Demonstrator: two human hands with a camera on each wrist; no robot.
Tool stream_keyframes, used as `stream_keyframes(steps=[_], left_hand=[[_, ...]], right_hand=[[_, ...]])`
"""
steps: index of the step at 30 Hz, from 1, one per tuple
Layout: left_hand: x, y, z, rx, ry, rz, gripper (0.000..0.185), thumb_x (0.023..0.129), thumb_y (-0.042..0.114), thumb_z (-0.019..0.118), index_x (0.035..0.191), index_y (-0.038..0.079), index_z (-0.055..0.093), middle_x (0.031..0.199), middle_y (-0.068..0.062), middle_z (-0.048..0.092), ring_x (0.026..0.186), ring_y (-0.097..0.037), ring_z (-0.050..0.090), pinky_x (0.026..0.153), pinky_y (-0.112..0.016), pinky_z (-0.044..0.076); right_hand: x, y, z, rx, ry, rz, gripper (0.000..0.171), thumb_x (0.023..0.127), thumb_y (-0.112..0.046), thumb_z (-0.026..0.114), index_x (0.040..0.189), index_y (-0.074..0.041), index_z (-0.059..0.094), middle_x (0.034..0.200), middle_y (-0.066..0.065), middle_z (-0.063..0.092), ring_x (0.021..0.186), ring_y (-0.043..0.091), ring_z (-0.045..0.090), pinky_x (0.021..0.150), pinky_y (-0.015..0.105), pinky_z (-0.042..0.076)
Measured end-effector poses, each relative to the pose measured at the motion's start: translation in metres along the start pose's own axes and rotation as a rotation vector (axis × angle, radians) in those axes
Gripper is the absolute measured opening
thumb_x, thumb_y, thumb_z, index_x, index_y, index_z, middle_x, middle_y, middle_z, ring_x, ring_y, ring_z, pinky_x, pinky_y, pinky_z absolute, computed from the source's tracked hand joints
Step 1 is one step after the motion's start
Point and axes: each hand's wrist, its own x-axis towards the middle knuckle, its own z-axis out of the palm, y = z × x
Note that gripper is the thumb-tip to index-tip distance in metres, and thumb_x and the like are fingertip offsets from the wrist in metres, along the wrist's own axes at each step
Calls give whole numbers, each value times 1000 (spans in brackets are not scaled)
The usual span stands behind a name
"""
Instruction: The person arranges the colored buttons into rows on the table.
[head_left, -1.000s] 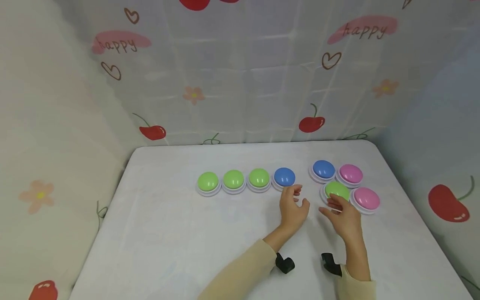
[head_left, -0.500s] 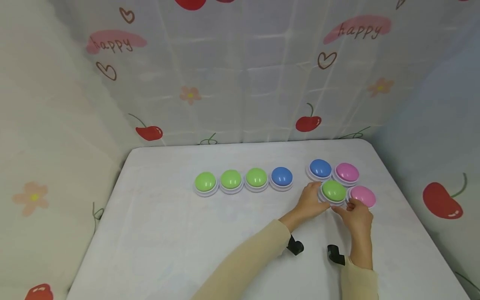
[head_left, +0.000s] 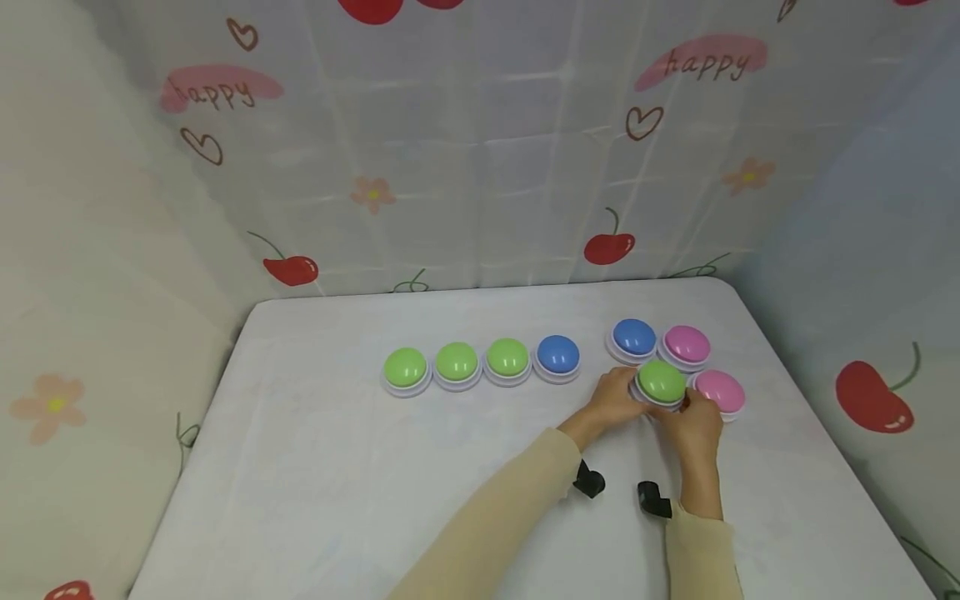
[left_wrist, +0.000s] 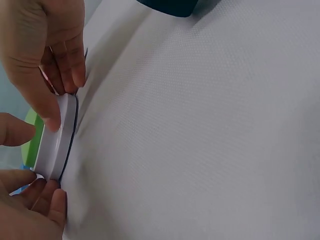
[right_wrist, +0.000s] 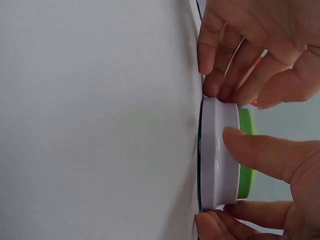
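From the head view I see my left hand (head_left: 613, 398) and right hand (head_left: 696, 421) pinching the glossy green dome button (head_left: 662, 381) by its white base on the white table (head_left: 315, 467), beside a pink button (head_left: 720, 390) and a blue button (head_left: 634, 337); the curtain reads "happy" (head_left: 703, 62). In the left wrist view, fingers (left_wrist: 50, 107) clamp the smooth rim. In the right wrist view, the thumb (right_wrist: 260, 157) presses the base.

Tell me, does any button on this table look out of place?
Yes, mildly. The green button held by the left hand and right hand sits among blue and pink ones at the right, apart from the row of three green buttons. Nothing looks damaged or spilled.
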Motion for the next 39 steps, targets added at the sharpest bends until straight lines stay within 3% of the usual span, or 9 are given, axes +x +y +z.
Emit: stream_keyframes(steps=[5, 9, 13, 17, 20, 23, 29, 36, 39], left_hand=[[-7, -1, 0, -22, -6, -50, 57, 81, 22, 75, 133, 8, 57, 136, -5, 56, 127, -14, 51, 108, -20, 37], [-18, -4, -2, -103, 48, -74, 54, 82, 16, 73, 132, 5, 57, 134, -6, 56, 126, -14, 52, 109, -20, 38], [-38, -7, -14, -193, 127, -102, 53, 80, 11, 71, 131, 4, 57, 133, -6, 55, 126, -15, 52, 107, -21, 40], [-69, -11, -33, -309, 216, -116, 49, 80, 6, 69, 128, 3, 58, 128, -7, 55, 120, -18, 55, 101, -22, 47], [-97, -15, -47, -374, 336, -152, 44, 81, 3, 66, 124, 0, 59, 123, -10, 59, 115, -22, 59, 96, -26, 51], [-123, -24, -59, -451, 507, -207, 40, 81, 0, 62, 120, -3, 60, 118, -13, 62, 110, -26, 61, 94, -32, 53], [-160, -50, -83, -524, 806, -314, 25, 88, 3, 57, 111, -3, 65, 106, -16, 67, 96, -24, 63, 85, -33, 54], [-189, -83, -131, -439, 954, -441, 31, 97, 17, 51, 111, -5, 69, 111, -21, 69, 106, -33, 64, 92, -48, 51], [-198, -95, -147, -419, 984, -486, 33, 98, 21, 51, 108, -5, 70, 107, -21, 70, 101, -34, 65, 88, -46, 52]], right_hand=[[-5, -2, 2, 37, 40, 30, 57, 76, -11, 79, 120, 17, 56, 120, 39, 57, 116, 52, 50, 102, 65, 35], [-14, -7, 2, 37, 25, 26, 61, 75, -13, 80, 122, 16, 55, 119, 38, 57, 114, 51, 50, 101, 64, 34], [-28, -21, 3, 36, -6, 1, 64, 76, -15, 81, 125, 15, 54, 120, 37, 58, 112, 50, 53, 96, 62, 41], [-48, -42, 7, 53, -60, -39, 65, 78, -16, 81, 128, 13, 52, 121, 35, 58, 111, 47, 57, 91, 57, 51], [-65, -59, 16, 70, -117, -90, 65, 77, -15, 81, 128, 13, 52, 122, 34, 58, 111, 45, 59, 91, 52, 53], [-81, -76, 32, 91, -172, -145, 65, 75, -14, 83, 127, 12, 54, 121, 32, 59, 110, 43, 60, 90, 49, 55], [-105, -109, 72, 131, -231, -253, 61, 70, -11, 86, 120, 9, 58, 116, 27, 61, 102, 38, 64, 84, 44, 58], [-125, -150, 115, 173, -268, -414, 60, 65, -13, 89, 115, 5, 61, 110, 19, 63, 97, 30, 64, 79, 38, 58], [-130, -161, 132, 194, -287, -489, 59, 64, -14, 89, 114, 4, 62, 108, 17, 63, 99, 29, 63, 83, 40, 55]])
